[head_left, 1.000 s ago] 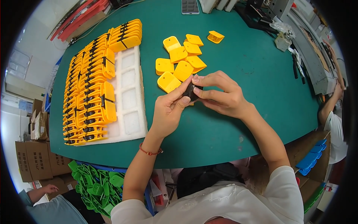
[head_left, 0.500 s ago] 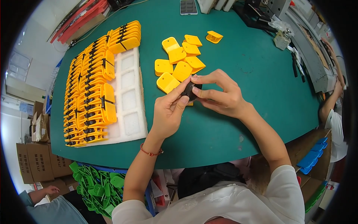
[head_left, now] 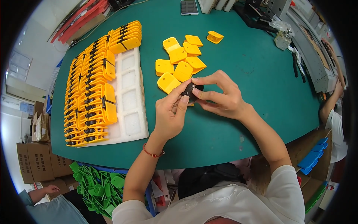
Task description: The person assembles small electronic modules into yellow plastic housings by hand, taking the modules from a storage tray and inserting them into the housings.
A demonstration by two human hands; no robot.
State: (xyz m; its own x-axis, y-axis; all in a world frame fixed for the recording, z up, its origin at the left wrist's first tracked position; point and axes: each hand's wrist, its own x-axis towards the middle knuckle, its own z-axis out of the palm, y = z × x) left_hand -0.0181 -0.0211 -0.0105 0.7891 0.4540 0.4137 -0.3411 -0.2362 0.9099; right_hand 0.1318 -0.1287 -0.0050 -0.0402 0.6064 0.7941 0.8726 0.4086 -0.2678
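My left hand (head_left: 171, 114) and my right hand (head_left: 220, 95) meet above the green table (head_left: 238, 67), both pinching a small black part (head_left: 192, 90) between thumbs and fingertips. A sliver of yellow plastic shows under the part, mostly hidden by my fingers. Just beyond my hands lies a loose pile of yellow plastic pieces (head_left: 179, 61), and a single yellow piece (head_left: 215, 36) sits farther back.
A white foam tray (head_left: 128, 99) on the left holds rows of assembled yellow-and-black clips (head_left: 91, 84). A phone (head_left: 189, 6) and tools lie at the far edge. Green plastic parts (head_left: 99, 184) sit in a bin below the table. Another person's arm (head_left: 332, 100) is at the right.
My hands have stayed in place; the fingers have shifted slightly around the black part.
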